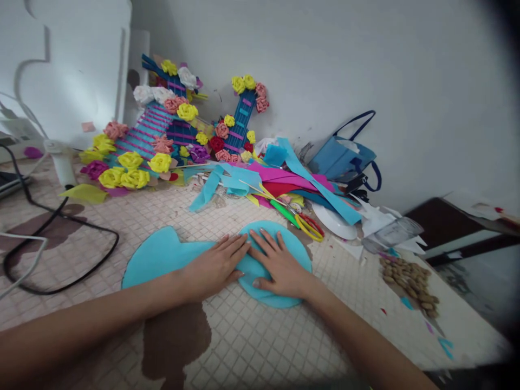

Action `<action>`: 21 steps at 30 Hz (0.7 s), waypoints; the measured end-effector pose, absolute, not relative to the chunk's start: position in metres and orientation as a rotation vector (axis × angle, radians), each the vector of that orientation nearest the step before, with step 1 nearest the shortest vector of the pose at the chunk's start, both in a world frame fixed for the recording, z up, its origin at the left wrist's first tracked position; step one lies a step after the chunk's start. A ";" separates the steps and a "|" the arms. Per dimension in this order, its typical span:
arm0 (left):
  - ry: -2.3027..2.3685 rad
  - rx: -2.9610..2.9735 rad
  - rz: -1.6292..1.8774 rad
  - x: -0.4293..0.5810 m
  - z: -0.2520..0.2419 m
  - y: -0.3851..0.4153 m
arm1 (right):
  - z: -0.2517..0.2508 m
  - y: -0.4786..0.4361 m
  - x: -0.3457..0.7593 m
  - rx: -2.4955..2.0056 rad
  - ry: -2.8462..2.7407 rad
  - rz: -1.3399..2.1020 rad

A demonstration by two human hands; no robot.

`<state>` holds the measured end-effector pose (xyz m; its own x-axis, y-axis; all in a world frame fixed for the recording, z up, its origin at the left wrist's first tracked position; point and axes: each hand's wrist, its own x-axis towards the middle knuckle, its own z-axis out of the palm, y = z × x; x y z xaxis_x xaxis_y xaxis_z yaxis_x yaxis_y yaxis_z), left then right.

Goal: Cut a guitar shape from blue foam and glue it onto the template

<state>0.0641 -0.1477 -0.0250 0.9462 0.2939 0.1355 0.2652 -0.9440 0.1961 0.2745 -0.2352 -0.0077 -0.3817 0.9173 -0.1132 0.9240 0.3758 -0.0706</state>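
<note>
A light-blue paper-covered cutout [156,257] lies flat on the table, with a round lobe at each end and a narrower middle. My left hand [219,265] rests flat on its middle, fingers stretched toward the right lobe. On that right lobe my right hand [278,265] is pressed down with its fingers spread. The fingertips of both hands nearly meet. Part of the cutout's middle is hidden under my left hand and forearm. Near the right lobe's upper edge lie scissors with yellow handles [309,227] and a green glue stick or marker [285,213].
Decorated paper pieces with paper flowers [142,135] lean at the back left. Coloured crepe paper strips [292,176] lie behind the cutout. A white plate [335,221], a clear jar [394,234] and peanuts [410,284] are at the right. A black cable [81,222] loops at the left.
</note>
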 end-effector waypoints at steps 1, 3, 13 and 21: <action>0.430 2.926 0.253 0.064 -0.025 -0.148 | -0.007 -0.235 0.275 1.715 2.558 -0.195; 0.439 2.932 0.258 0.063 -0.025 -0.148 | -0.008 -0.235 0.275 1.712 2.564 -0.199; 0.428 2.972 0.299 0.062 -0.030 -0.146 | -0.009 -0.235 0.278 1.716 2.600 -0.201; 0.438 3.039 0.221 0.064 -0.030 -0.147 | -0.004 -0.250 0.287 1.733 2.562 -0.195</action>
<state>0.0639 -0.1467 -0.0305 0.9492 0.2853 0.1325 0.2763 -0.9575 0.0825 0.2867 -0.2495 -0.0041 -0.3742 0.9214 -0.1051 0.9267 0.3672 -0.0803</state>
